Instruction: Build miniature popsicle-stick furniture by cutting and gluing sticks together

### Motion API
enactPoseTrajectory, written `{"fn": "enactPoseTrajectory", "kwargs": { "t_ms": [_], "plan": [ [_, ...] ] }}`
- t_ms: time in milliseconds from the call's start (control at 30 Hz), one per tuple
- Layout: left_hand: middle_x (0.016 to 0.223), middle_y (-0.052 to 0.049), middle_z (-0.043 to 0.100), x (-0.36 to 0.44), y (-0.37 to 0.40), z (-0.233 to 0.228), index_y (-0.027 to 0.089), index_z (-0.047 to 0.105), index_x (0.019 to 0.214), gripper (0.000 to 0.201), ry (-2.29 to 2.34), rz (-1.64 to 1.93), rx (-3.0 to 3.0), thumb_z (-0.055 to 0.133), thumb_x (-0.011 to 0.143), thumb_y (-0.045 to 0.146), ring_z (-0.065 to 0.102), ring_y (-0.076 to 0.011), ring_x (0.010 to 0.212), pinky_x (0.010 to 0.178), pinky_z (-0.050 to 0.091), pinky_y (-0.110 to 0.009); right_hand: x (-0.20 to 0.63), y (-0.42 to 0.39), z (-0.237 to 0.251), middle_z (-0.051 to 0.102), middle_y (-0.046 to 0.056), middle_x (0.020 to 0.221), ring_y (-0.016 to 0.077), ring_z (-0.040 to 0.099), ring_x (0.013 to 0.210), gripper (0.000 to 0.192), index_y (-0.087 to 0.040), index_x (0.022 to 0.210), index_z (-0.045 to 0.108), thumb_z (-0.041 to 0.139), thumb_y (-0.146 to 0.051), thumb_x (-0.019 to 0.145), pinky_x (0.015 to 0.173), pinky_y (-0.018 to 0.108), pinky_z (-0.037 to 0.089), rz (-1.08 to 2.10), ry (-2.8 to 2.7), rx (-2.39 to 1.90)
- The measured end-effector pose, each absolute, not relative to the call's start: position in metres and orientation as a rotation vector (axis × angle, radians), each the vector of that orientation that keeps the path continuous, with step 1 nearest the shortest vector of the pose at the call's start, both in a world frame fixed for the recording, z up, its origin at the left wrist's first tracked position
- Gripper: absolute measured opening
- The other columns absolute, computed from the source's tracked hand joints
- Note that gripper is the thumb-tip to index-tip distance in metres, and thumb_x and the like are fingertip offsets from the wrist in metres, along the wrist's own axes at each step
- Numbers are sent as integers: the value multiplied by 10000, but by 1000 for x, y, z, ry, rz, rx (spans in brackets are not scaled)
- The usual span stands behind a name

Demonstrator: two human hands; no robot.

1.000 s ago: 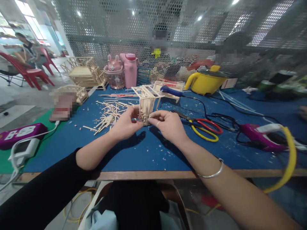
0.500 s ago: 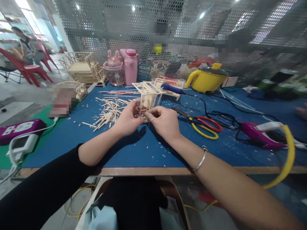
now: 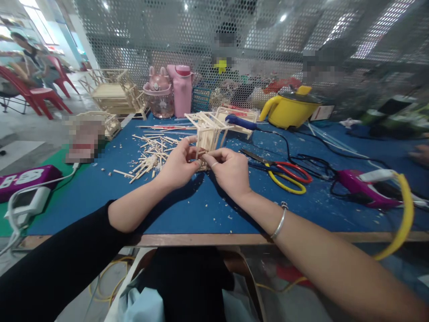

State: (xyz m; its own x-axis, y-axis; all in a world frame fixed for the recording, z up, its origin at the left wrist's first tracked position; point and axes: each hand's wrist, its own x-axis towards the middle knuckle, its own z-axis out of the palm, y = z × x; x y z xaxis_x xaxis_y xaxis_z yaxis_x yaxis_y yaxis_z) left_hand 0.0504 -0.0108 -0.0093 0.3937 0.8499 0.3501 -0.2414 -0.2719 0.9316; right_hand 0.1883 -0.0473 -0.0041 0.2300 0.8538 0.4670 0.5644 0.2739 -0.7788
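Big blue table (image 3: 214,210) takes up most of the view, running left to right with a wooden near edge. On the far side sits one yellow pot (image 3: 290,109), one pink bottle (image 3: 182,96) and one pink bunny-eared cup (image 3: 158,96) just left of it. Far left there's a stack of finished stick frames (image 3: 114,91). On the right lie one purple glue gun (image 3: 363,188) and, nearer the middle, two pairs of scissors (image 3: 284,172) overlapping — one red-handled, one yellow.

Left of centre is a loose pile of sticks (image 3: 150,156), too many to count.

Now the main bit: one small stick frame (image 3: 208,132) stands on the table mid-scene, just beyond both hands. The left hand (image 3: 177,167) comes in from the left, thumb and fingers closed on the frame's lower near part. The right hand (image 3: 229,170) meets it from the right, fingertips pinched together on the same low spot — looks like a short stick there, but it's too small to be sure. The two hands touch each other at the fingertips.
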Motion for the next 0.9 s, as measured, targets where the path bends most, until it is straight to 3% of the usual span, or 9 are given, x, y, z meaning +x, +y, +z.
{"fn": "enactPoseTrajectory", "kwargs": {
  "t_ms": [467,733,900],
  "plan": [
    [896,-13,711,50,-13,-8,180,473,1119,519,567,1180,1553,550,639,-2,678,-119,810,733,499,-241,192,-47,-8,732,13,714,156,654,639,96,-199,769,718,680,-286,754,614,278,477,283,-1508,-1379],
    [949,-47,688,49,-12,-10,171,492,1109,481,638,1235,1584,624,666,38,672,-161,901,799,533,-301,192,-49,-4,732,21,708,159,652,643,117,-195,729,711,661,-294,768,610,279,470,265,-1488,-1400],
    [926,-46,678,49,-11,-9,166,490,1112,411,669,1256,1624,642,737,96,660,-144,841,749,533,-285,192,-48,-5,733,19,695,159,651,637,105,-194,738,726,666,-277,764,600,277,465,247,-1487,-1409]
  ]
}}
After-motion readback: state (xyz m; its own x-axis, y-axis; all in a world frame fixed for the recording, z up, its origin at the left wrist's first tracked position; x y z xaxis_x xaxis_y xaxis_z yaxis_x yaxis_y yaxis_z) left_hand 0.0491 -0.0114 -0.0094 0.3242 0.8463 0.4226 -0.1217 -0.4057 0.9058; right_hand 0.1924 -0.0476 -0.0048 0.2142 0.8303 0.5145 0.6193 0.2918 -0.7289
